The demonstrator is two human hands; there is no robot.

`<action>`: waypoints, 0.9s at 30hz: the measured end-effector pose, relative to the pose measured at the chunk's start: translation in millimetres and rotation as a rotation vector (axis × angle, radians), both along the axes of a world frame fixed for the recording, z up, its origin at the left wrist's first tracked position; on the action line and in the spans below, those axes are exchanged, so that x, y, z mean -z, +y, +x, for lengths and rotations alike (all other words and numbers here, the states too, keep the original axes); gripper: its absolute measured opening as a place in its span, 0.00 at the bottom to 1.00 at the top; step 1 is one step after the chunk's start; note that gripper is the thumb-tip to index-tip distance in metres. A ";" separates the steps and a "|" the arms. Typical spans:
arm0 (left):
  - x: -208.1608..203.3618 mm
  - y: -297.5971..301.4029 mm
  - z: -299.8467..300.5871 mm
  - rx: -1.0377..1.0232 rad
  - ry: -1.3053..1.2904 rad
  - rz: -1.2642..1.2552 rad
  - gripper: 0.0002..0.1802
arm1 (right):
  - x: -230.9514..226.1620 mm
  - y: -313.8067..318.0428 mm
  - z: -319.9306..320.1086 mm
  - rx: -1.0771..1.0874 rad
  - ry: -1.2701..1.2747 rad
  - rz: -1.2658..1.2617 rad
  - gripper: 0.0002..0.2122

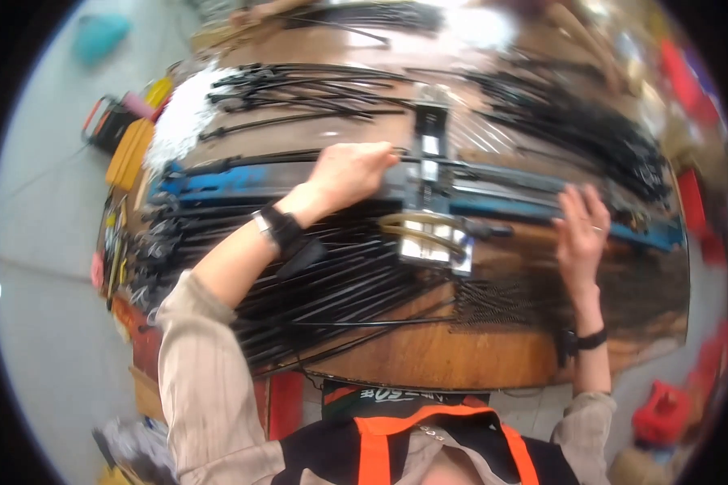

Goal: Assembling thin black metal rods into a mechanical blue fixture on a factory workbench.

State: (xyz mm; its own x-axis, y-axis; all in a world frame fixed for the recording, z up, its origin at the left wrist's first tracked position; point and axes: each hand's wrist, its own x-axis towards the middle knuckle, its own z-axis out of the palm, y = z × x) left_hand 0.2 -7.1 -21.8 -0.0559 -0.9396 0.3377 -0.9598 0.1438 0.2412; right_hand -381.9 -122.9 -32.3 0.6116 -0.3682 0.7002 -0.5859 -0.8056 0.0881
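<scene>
My left hand is closed around a long thin black rod, which lies over a blue-edged metal rail running across the table. Just right of that hand, a metal fixture stands across the rail, with a yellowish curved hose at its near side. My right hand is raised near the rail's right part, its fingers stretched out and slightly blurred. It appears to hold nothing.
Many black rods are piled on the wooden table near me. More rod bundles lie beyond the rail, and another dark bundle is at the far right. Small dark springs lie near the fixture. Other people's arms reach in opposite.
</scene>
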 end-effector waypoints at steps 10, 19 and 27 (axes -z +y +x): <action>-2.6 -3.4 -9.2 -0.105 -0.077 0.058 0.10 | 14.3 51.6 23.8 -0.182 -0.085 0.284 0.13; 5.7 -3.5 -12.0 -0.051 -0.080 0.003 0.08 | 41.9 43.7 40.6 -0.407 -0.294 0.625 0.08; 2.1 -5.6 77.2 0.104 -0.435 -0.208 0.07 | 30.9 68.2 37.5 -0.318 0.001 0.509 0.18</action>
